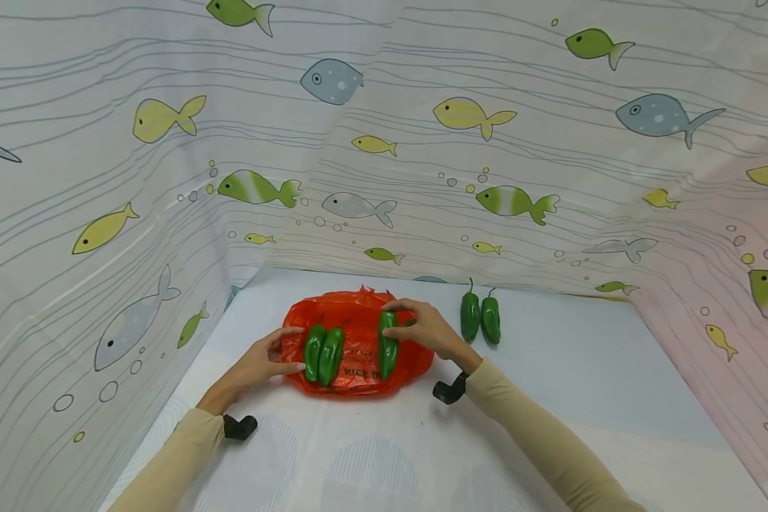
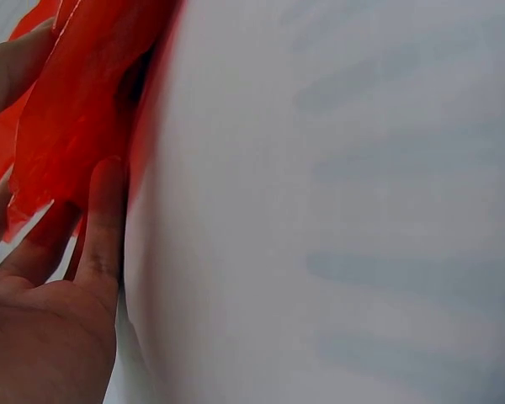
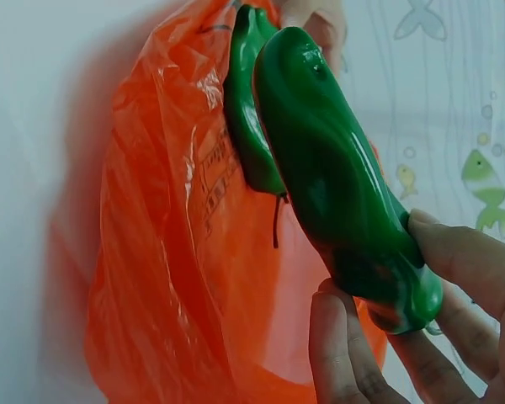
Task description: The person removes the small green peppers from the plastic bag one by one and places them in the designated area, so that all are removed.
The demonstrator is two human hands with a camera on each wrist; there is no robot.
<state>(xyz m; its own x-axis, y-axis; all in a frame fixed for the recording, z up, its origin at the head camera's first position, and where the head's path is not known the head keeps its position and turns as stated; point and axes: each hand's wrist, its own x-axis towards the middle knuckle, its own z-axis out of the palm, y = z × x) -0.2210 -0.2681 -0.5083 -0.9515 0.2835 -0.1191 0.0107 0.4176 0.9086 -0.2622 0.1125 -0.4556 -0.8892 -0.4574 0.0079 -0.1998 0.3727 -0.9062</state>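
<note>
Sheeting (image 1: 416,160), fish-printed, rises beyond the bench (image 1: 563,355); right grip (image 1: 432,329) pinches a pepper (image 1: 388,355), left grip (image 1: 257,364) spreads against the red bag (image 1: 363,328).

Red plastic bag (image 1: 361,331) is showing dark caps in head view: "NICE", then approx. a "D", w/ that line running up to a green pepper (image 1: 387,348). Smaller print above is looking too blurry; R wrist view's bag lettering is appearing illegible.
</note>
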